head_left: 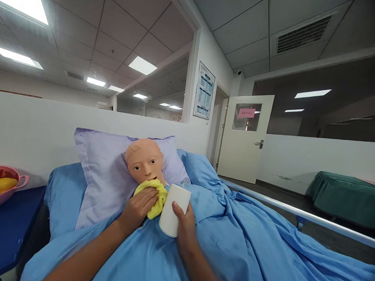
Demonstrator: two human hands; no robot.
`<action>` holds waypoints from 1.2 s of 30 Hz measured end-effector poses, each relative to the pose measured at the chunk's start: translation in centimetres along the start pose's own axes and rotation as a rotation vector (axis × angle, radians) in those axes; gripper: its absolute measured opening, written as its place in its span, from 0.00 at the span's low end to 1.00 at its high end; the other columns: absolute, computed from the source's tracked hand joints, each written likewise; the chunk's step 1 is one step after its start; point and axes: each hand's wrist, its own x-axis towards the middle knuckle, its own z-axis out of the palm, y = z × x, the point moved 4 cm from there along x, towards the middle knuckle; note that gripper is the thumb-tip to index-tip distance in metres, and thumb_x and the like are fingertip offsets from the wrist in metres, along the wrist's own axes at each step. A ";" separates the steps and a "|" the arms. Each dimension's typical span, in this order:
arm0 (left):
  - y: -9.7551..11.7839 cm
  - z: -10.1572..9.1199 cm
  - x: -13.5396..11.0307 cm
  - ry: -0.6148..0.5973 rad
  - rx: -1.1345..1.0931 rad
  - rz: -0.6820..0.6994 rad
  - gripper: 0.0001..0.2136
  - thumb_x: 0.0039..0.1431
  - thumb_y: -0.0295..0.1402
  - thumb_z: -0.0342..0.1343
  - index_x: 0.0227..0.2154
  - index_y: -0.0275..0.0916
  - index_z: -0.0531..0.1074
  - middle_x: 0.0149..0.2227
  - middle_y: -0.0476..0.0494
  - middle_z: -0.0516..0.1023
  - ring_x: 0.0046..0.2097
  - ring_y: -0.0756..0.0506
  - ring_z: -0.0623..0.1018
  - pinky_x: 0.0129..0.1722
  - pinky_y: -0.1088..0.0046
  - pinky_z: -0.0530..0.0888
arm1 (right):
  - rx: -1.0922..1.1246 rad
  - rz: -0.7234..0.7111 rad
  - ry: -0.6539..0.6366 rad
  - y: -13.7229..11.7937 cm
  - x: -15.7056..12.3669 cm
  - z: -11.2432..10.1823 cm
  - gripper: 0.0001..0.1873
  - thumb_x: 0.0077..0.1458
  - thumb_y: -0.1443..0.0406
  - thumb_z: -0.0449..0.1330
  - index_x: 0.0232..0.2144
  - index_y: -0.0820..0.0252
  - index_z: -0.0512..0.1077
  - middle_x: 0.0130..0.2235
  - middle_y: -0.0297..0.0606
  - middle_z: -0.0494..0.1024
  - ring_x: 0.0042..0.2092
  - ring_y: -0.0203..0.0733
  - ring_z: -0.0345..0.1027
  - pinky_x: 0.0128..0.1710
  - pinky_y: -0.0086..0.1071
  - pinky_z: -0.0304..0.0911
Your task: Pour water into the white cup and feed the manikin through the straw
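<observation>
A mannequin's head (145, 159) rests face up on a lilac pillow (105, 170). My left hand (141, 206) presses a yellow cloth (157, 205) against its chin, just below the mouth, with the fingers closed over the fabric. My right hand (186, 222) is wrapped round a white cup (172, 213), which leans slightly to the right beside the cloth. A thin pale piece, perhaps a straw, sticks up at the cup's rim; what the cup contains is hidden. Blue bedding (230, 240) covers the mannequin below the neck.
On the left, a pink basket (10, 193) with yellow and red items stands on a dark blue bedside top (5, 236). A pale bed rail (310, 218) runs along the right side. Beyond it are a green-covered object (345, 199) and an open door (245, 150).
</observation>
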 end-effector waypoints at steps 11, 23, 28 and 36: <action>-1.4 0.7 5.3 -0.018 0.031 0.123 0.12 0.62 0.23 0.51 0.47 0.32 0.72 0.49 0.35 0.80 0.57 0.41 0.75 0.56 0.58 0.78 | -0.001 -0.008 -0.006 0.2 0.2 0.0 0.33 0.47 0.51 0.68 0.51 0.59 0.66 0.40 0.39 0.78 0.36 0.44 0.72 0.33 0.35 0.69; 0.3 0.3 0.6 -0.023 0.014 -0.014 0.10 0.64 0.25 0.49 0.45 0.32 0.73 0.43 0.37 0.81 0.49 0.44 0.79 0.51 0.63 0.80 | -0.018 0.026 0.011 -0.5 -0.4 0.3 0.35 0.43 0.50 0.70 0.51 0.57 0.68 0.40 0.39 0.79 0.35 0.44 0.73 0.32 0.34 0.70; 0.1 -1.1 2.7 0.002 -0.063 -0.010 0.10 0.64 0.24 0.50 0.45 0.32 0.73 0.43 0.36 0.81 0.50 0.43 0.78 0.51 0.62 0.80 | -0.024 -0.010 -0.012 0.1 0.1 0.2 0.34 0.44 0.50 0.70 0.50 0.58 0.68 0.42 0.39 0.78 0.39 0.45 0.73 0.37 0.34 0.70; -1.5 0.3 5.1 -0.032 0.066 0.096 0.10 0.63 0.24 0.50 0.44 0.33 0.73 0.45 0.37 0.81 0.53 0.42 0.77 0.52 0.59 0.79 | -0.031 -0.003 -0.032 0.6 0.3 0.0 0.34 0.46 0.50 0.69 0.51 0.58 0.66 0.39 0.37 0.76 0.35 0.42 0.70 0.33 0.33 0.67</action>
